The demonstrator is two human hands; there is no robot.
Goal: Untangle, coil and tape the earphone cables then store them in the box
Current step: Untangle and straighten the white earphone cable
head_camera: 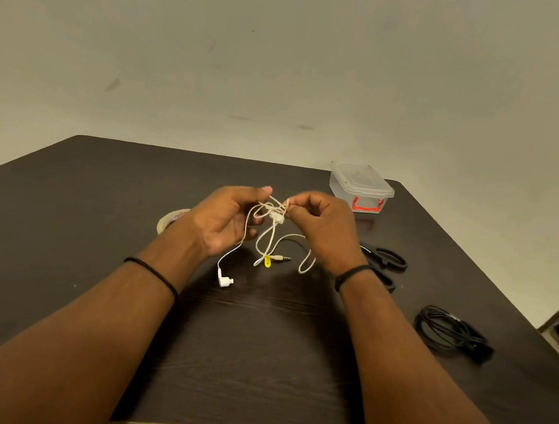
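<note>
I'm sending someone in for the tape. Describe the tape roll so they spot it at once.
Start at the dark table and find the left hand working the white earphones. The tape lies flat on the table just behind that wrist, partly hidden by it. It is the only pale ring there; the scissors and coiled cable at the right are black.

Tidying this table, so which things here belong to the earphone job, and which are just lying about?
Job: white earphones, held by left hand and right hand; black cable; tape; scissors; box.
Lying about: nothing that shows on the table.
</note>
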